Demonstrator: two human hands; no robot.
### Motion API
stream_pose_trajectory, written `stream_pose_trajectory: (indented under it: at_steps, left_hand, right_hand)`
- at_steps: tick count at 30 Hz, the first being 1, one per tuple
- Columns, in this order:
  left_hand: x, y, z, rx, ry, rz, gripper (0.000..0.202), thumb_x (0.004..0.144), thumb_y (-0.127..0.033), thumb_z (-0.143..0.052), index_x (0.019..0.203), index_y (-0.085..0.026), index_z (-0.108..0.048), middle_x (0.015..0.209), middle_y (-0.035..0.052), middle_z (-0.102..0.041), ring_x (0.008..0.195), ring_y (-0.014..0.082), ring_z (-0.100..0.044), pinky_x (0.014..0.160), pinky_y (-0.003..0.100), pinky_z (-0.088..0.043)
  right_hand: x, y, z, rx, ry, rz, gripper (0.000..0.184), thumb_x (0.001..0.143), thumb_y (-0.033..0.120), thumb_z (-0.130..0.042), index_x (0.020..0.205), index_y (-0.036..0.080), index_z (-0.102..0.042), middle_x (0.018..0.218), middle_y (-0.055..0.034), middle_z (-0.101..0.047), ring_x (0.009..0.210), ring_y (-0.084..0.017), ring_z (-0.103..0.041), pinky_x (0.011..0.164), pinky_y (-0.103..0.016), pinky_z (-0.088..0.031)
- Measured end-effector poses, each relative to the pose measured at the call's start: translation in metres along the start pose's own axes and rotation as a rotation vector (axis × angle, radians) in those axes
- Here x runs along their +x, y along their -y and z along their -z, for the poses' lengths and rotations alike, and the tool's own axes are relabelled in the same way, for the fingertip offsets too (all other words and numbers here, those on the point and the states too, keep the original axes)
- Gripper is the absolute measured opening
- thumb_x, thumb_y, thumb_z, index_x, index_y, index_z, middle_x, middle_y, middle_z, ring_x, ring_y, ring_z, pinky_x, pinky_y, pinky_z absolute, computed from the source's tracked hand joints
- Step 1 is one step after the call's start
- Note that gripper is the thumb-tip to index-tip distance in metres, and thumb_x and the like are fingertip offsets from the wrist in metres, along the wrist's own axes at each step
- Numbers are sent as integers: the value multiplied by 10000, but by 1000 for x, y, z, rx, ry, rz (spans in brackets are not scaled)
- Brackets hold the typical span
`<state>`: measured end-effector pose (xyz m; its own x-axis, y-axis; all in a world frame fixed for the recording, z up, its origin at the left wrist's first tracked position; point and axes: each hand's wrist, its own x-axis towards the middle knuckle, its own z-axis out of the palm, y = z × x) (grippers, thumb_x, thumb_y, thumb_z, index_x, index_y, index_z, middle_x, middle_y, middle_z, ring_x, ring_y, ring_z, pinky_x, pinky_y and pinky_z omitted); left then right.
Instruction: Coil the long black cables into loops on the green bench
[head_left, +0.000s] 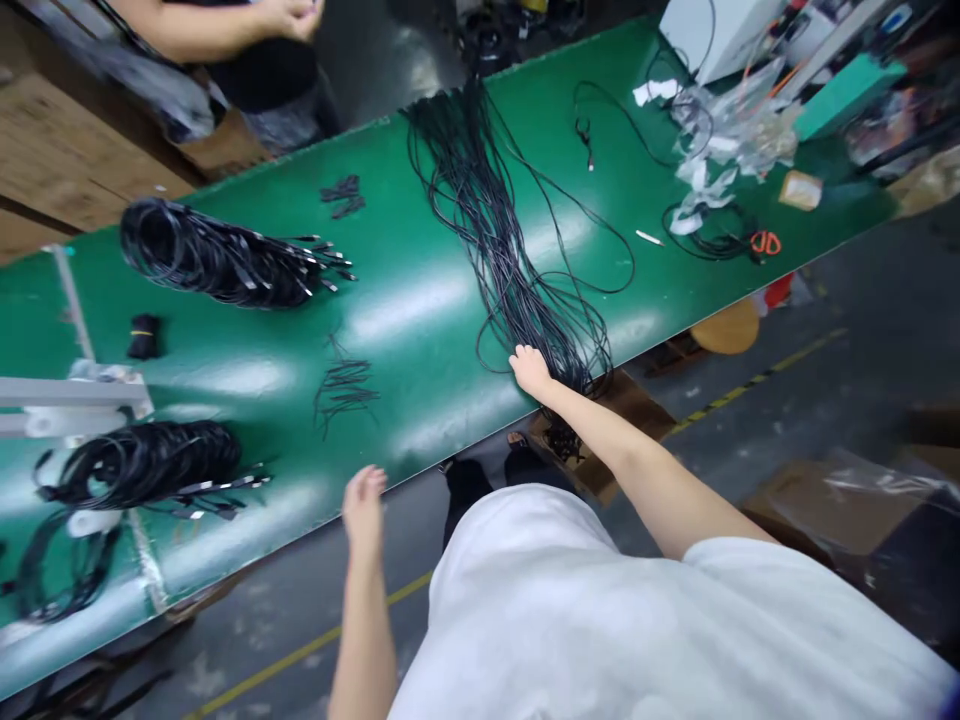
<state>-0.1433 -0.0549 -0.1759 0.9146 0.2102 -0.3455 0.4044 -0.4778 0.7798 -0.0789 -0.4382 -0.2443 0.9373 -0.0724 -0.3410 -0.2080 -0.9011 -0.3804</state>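
Note:
A long bundle of loose black cables [501,250] runs across the green table [405,300] and hangs over its near edge. My right hand [531,368] rests on the near end of this bundle, fingers curled among the strands. My left hand [364,505] hovers at the table's near edge, fingers together and holding nothing I can see. A small bunch of thin black ties [343,388] lies between the two hands.
Coiled black cables [225,262] lie at the left, with another coil [142,462] near a metal bracket [71,395]. Red scissors [765,242], plastic wrap and boxes clutter the far right. Another person's arms [225,25] are at the top left. A cardboard box [600,440] sits below the table edge.

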Motion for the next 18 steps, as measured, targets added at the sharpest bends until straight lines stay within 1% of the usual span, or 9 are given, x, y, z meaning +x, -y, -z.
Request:
stream_pose_trajectory:
  at_steps: [1, 3, 4, 6, 8, 10, 13, 16, 18]
  left_hand:
    - [-10, 3, -30, -5, 68, 2, 446, 742, -527, -557, 1022, -190, -635, 966, 94, -713, 910, 259, -671, 904, 499, -514]
    - [-28, 0, -85, -12, 406, 11, 440, 774, -480, -584, 1093, -180, -630, 1042, 107, -708, 964, 236, -669, 945, 452, -499]
    - [-36, -5, -110, -6, 521, -5, 460, 785, -447, -606, 1165, -188, -610, 1112, 113, -693, 1016, 229, -657, 965, 437, -487]
    - [-49, -25, -154, -21, 658, -82, 602, 792, -373, -645, 1351, -202, -497, 1302, 143, -604, 1155, 244, -600, 997, 443, -464]
    - [-59, -50, -190, -56, 729, -202, 769, 795, -323, -662, 1480, -209, -332, 1455, 175, -465, 1291, 282, -501, 1036, 480, -426]
    - [-64, -74, -222, -73, 792, -305, 848, 803, -307, -656, 1527, -205, -226, 1535, 190, -350, 1370, 309, -409, 1066, 505, -391]
    - [-66, -95, -263, -11, 892, -421, 846, 798, -285, -650, 1523, -164, -232, 1560, 202, -299, 1398, 317, -365, 1096, 500, -364]
    - [-67, -100, -289, 120, 951, -525, 716, 796, -248, -647, 1450, -138, -375, 1499, 193, -407, 1354, 302, -428, 1112, 478, -353]
    - [-70, -100, -296, 173, 935, -560, 546, 802, -232, -641, 1325, -142, -516, 1372, 169, -544, 1271, 295, -511, 1094, 472, -374]
  right_hand:
    - [-5, -2, 1, 47, -4, 23, 333, 893, 28, -351, 989, 102, -661, 1140, -190, -583, 1095, -247, -502, 963, -384, -373]
    - [-22, -6, 7, 143, -5, 84, 307, 845, 3, -396, 926, 125, -666, 1051, -139, -619, 1009, -205, -550, 910, -323, -416]
    - [-32, -9, 12, 189, -7, 118, 295, 829, 2, -410, 898, 138, -663, 1016, -111, -629, 975, -184, -567, 884, -292, -431]
    - [-54, -18, 21, 266, -18, 179, 267, 832, 31, -414, 848, 161, -646, 992, -73, -635, 952, -150, -585, 860, -249, -447]
    - [-76, -28, 30, 320, -39, 211, 251, 868, 95, -391, 811, 170, -624, 1027, -73, -634, 979, -142, -594, 869, -245, -457]
    - [-95, -38, 38, 399, -71, 200, 250, 888, 158, -375, 801, 175, -609, 1117, -99, -626, 1076, -162, -583, 919, -275, -453]
    - [-118, -52, 50, 548, -110, 121, 231, 882, 212, -369, 840, 189, -595, 1178, -117, -626, 1165, -200, -554, 989, -342, -427]
    - [-136, -65, 74, 702, -81, 53, 161, 860, 264, -404, 843, 203, -553, 952, -71, -673, 953, -196, -618, 919, -365, -468]
    - [-152, -70, 105, 865, -113, 37, 154, 855, 329, -444, 839, 208, -537, 753, -20, -626, 778, -172, -611, 822, -351, -502]
